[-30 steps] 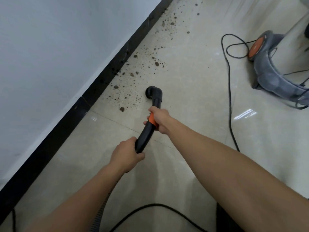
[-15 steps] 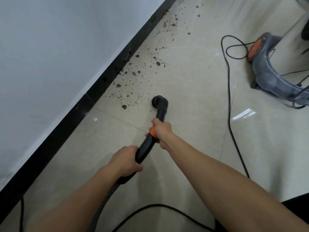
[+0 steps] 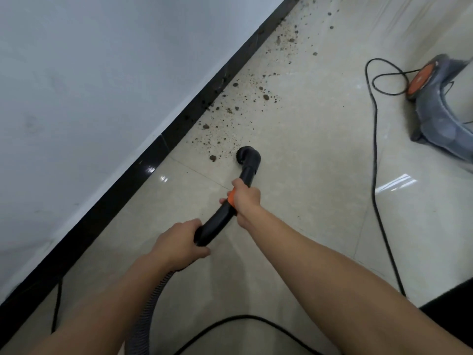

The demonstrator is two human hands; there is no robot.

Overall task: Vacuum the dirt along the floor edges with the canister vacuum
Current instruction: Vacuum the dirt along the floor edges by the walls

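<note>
Both hands on the vacuum wand [image 3: 217,221]. The right hand [image 3: 246,198] is forward, fingers curled round the tube at the orange collar [image 3: 231,197]. The left hand [image 3: 179,242] is at the rear, fingers wrapped round the end where the ribbed hose [image 3: 151,303] joins. Neither grip has changed over the last second.

The brush nozzle [image 3: 249,156] is on the tiled floor [image 3: 307,188], at the near end of the dirt [image 3: 230,124]. The dirt lies scattered along the black baseboard [image 3: 128,180] under the grey wall [image 3: 102,73].

Change: a second ago the nozzle stood farther up the strip, beside the right edge of the scatter. It has since drawn back toward the person. It now sits about level with the large crumb [image 3: 213,158], just to that crumb's right and closer to it than half a second ago, though not touching it. That crumb and the specks by the baseboard remain on the floor.

The canister vacuum [image 3: 440,111] stands well apart, at the right edge of the view, blurred. Its power cord [image 3: 375,149] loops beside it and runs down the floor to the right of the right arm. The view itself has shifted, so the dirt strip sits more to the right in frame than before.
</note>
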